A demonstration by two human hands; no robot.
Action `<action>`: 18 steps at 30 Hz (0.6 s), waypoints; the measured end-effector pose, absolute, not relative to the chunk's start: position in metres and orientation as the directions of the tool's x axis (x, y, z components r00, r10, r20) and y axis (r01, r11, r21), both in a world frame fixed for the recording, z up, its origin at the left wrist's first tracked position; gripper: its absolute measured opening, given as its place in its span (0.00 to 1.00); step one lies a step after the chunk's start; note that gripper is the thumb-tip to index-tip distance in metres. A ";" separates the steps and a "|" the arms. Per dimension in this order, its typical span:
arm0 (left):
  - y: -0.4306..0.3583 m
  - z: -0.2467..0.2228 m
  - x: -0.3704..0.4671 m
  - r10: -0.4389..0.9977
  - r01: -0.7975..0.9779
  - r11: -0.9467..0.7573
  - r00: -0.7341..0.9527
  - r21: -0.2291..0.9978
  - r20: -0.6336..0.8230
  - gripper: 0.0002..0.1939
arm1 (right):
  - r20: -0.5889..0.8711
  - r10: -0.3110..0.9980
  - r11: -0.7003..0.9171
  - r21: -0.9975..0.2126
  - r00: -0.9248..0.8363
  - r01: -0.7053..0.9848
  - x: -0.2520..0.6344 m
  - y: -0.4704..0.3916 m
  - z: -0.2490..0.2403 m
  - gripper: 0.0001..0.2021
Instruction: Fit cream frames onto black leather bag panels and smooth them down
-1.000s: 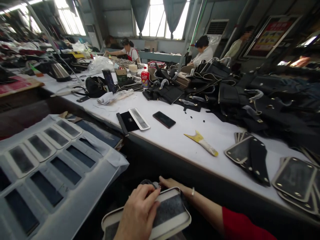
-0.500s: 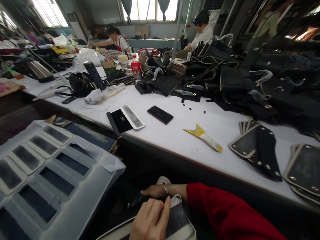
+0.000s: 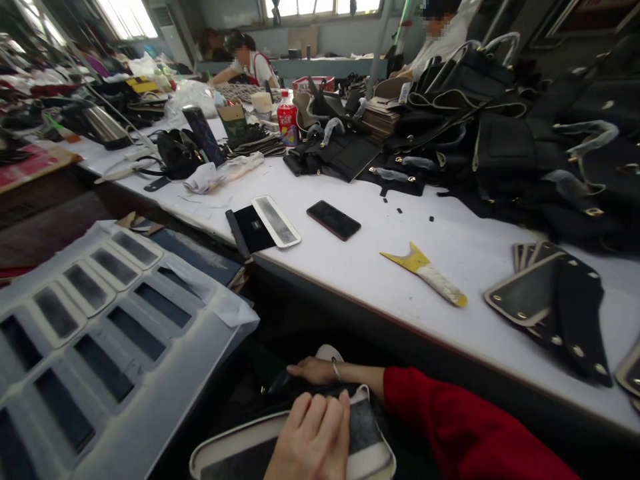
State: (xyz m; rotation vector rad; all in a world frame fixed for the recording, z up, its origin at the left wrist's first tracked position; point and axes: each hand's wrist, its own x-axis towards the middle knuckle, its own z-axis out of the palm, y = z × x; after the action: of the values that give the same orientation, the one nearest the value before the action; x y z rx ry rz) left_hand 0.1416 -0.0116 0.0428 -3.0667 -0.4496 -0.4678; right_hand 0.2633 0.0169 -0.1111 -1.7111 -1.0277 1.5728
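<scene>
At the bottom centre I have a black bag piece with cream edging [image 3: 235,460], its rounded rim facing up. My left hand [image 3: 315,437] lies over it, fingers curled and pressed together on its far edge near the right corner. Behind that edge is my right hand [image 3: 314,371], with a bracelet at the wrist and a red sleeve. It reaches in from the right and bends round the far side of the piece; its fingertips are partly hidden. A pale rounded object [image 3: 330,352] shows just behind the right wrist.
At left stands a pale slotted board [image 3: 165,373] with several white-bordered dark panels [image 3: 87,287]. Across the white table [image 3: 350,273] lie a phone [image 3: 334,220], a yellow forked tool [image 3: 425,273], stacked black pieces [image 3: 550,293] and piled black bags [image 3: 525,147]. Two people work beyond.
The view has shifted, so the table things sit further right or higher. My left fingers have curled in, the index finger no longer stretched along the edge. More of the bag piece shows.
</scene>
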 end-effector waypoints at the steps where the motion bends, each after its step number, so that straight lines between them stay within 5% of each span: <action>1: -0.011 0.043 0.143 0.282 0.279 -0.959 0.914 0.052 0.292 0.17 | -0.545 0.838 -0.528 -0.824 -0.029 0.206 0.269 0.021 -0.104 0.11; 6: -0.002 0.060 0.138 0.348 0.261 -0.928 0.862 0.266 0.367 0.15 | -0.564 0.819 -0.498 -0.789 -0.104 0.358 0.301 0.045 -0.049 0.16; 10: 0.018 0.084 0.100 0.542 0.381 -0.757 0.820 0.531 0.185 0.18 | -0.547 0.814 -0.449 -0.804 -0.193 0.389 0.299 0.044 0.001 0.24; 14: 0.046 0.078 0.044 0.865 0.588 -0.180 0.477 0.789 -0.158 0.21 | -0.535 0.805 -0.343 -0.773 -0.257 0.533 0.279 0.036 0.030 0.26; 18: 0.064 0.043 0.012 0.762 0.445 0.407 0.316 0.798 -0.565 0.29 | -0.478 0.789 -0.116 -0.734 -0.387 0.669 0.263 0.033 0.045 0.20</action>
State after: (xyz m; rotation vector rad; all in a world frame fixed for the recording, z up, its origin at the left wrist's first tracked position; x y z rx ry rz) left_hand 0.0121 0.0639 0.0431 -2.9957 -3.2306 -0.7295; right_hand 0.2626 0.0326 0.0450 -1.6674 -2.0052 1.5295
